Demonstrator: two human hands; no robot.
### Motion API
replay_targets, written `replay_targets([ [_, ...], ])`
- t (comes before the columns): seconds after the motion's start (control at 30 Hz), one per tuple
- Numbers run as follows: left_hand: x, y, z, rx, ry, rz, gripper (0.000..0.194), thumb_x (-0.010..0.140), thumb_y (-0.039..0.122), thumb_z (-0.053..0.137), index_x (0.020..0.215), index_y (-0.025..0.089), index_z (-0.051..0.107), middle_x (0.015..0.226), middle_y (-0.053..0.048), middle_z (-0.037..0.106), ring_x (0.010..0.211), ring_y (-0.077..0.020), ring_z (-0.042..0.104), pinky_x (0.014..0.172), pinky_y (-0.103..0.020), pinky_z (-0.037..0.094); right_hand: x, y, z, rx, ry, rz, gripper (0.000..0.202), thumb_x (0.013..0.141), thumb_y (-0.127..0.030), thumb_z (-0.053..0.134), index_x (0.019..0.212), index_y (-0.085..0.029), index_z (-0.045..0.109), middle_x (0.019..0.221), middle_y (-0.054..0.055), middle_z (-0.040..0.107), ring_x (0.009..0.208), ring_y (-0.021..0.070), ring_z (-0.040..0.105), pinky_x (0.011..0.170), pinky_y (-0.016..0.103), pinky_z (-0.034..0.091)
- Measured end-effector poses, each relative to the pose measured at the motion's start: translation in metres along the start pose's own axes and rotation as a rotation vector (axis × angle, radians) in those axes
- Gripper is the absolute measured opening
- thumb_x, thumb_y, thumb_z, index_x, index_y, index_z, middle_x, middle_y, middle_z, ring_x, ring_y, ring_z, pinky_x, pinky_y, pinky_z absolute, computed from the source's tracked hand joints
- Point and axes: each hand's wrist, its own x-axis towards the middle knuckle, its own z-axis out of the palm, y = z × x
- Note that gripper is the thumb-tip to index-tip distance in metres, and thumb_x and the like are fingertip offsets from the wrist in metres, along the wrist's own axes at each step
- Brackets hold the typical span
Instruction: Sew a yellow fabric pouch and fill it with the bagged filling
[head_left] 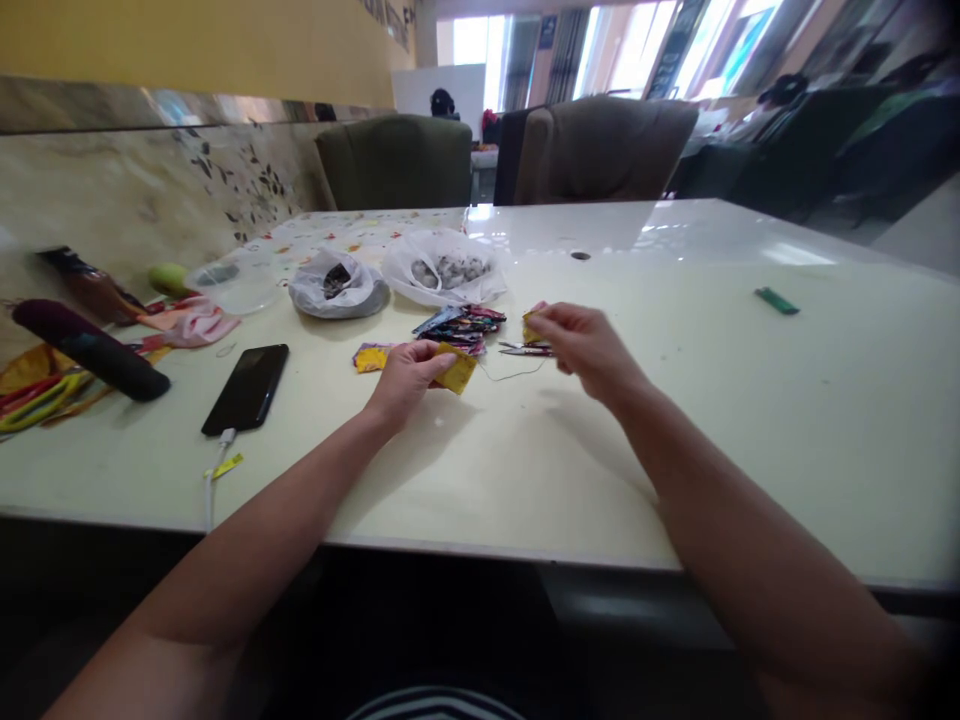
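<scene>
My left hand (409,380) is closed on a small yellow fabric piece (457,370), pinching it between thumb and fingers above the table. From this piece a thin dark thread (514,376) sags across to my right hand (589,345), whose fingers are pinched together. Whether a needle is in them is too small to see. Just behind the right fingertips is another yellow scrap (529,326), partly covered. Small scissors (521,350) lie between the hands. A pile of patterned fabric pieces (461,325) sits beyond my left hand, beside another yellow piece (372,358).
Two white plastic bags, one with dark contents (337,283) and one with greyish lumps (450,270), stand behind the pile. At left lie a phone (246,390) on a cable, a dark cylinder (90,350) and a pink cloth (191,320). A green object (777,300) lies far right.
</scene>
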Motion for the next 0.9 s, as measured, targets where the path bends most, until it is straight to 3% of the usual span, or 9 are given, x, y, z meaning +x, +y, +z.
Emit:
replay_targets([
  [0.07,-0.002,-0.001,0.003,0.006,-0.039,-0.006,0.038,0.062,0.039,0.087,0.084,0.012,0.074,0.082,-0.006,0.074,0.073,-0.0162,0.065,0.069,-0.029,0.052,-0.011,0.0,0.022,-0.049,-0.212,-0.023,0.026,0.08,-0.041,0.076,0.085,-0.016,0.073,0.061,-0.002,0.051,0.049,0.0064,0.034,0.045,0.023,0.025],
  [0.17,-0.003,-0.003,0.006,-0.007,-0.1,-0.009,0.037,0.062,0.039,0.088,0.084,0.011,0.075,0.081,-0.006,0.073,0.072,-0.0152,0.065,0.072,-0.029,0.051,-0.022,0.004,0.043,-0.052,-0.329,-0.059,0.024,0.081,-0.04,0.072,0.081,-0.016,0.071,0.061,-0.003,0.05,0.054,0.0081,0.037,0.051,0.025,0.028],
  [0.3,-0.003,-0.005,0.007,-0.043,-0.102,-0.011,0.037,0.062,0.037,0.089,0.085,0.012,0.075,0.082,-0.006,0.073,0.075,-0.0149,0.065,0.075,-0.029,0.052,-0.027,0.01,0.053,0.039,-0.303,-0.033,0.023,0.081,-0.036,0.067,0.07,-0.017,0.061,0.06,-0.004,0.048,0.057,0.0093,0.038,0.055,0.026,0.029],
  [0.43,-0.002,-0.006,0.006,-0.073,-0.076,-0.037,0.037,0.062,0.037,0.089,0.085,0.012,0.075,0.084,-0.006,0.074,0.076,-0.0151,0.066,0.075,-0.029,0.053,-0.029,0.01,0.054,0.026,-0.296,-0.049,0.022,0.087,-0.04,0.062,0.08,-0.019,0.06,0.059,-0.005,0.044,0.058,0.0112,0.039,0.056,0.027,0.031],
  [0.53,-0.002,-0.006,0.004,-0.063,-0.048,-0.038,0.036,0.062,0.036,0.089,0.085,0.012,0.074,0.083,-0.006,0.074,0.075,-0.0151,0.066,0.075,-0.029,0.052,-0.029,0.008,0.053,-0.028,-0.186,-0.118,0.018,0.095,-0.038,0.05,0.089,-0.022,0.055,0.064,-0.004,0.046,0.062,0.0132,0.041,0.059,0.027,0.034],
  [0.63,-0.001,-0.006,0.004,-0.042,-0.032,-0.025,0.035,0.062,0.035,0.089,0.083,0.012,0.074,0.081,-0.006,0.073,0.073,-0.0148,0.065,0.073,-0.029,0.051,-0.029,0.005,0.051,-0.151,-0.102,-0.261,0.014,0.092,-0.026,0.053,0.08,-0.021,0.051,0.071,-0.001,0.051,0.068,0.0145,0.045,0.064,0.029,0.036],
  [0.73,-0.001,-0.006,0.004,-0.036,-0.039,-0.013,0.034,0.062,0.036,0.088,0.082,0.012,0.074,0.08,-0.005,0.072,0.073,-0.0145,0.065,0.074,-0.029,0.051,-0.029,0.003,0.05,-0.241,-0.078,-0.377,0.014,0.087,-0.019,0.06,0.073,-0.019,0.058,0.076,0.001,0.054,0.072,0.0154,0.049,0.069,0.03,0.039],
  [0.9,-0.003,-0.005,0.005,-0.033,-0.057,-0.009,0.035,0.063,0.036,0.088,0.085,0.012,0.075,0.083,-0.006,0.073,0.075,-0.0151,0.065,0.075,-0.029,0.05,-0.031,0.002,0.052,-0.282,-0.107,-0.367,0.012,0.085,-0.014,0.064,0.074,-0.018,0.067,0.076,0.002,0.06,0.071,0.015,0.053,0.07,0.03,0.041],
])
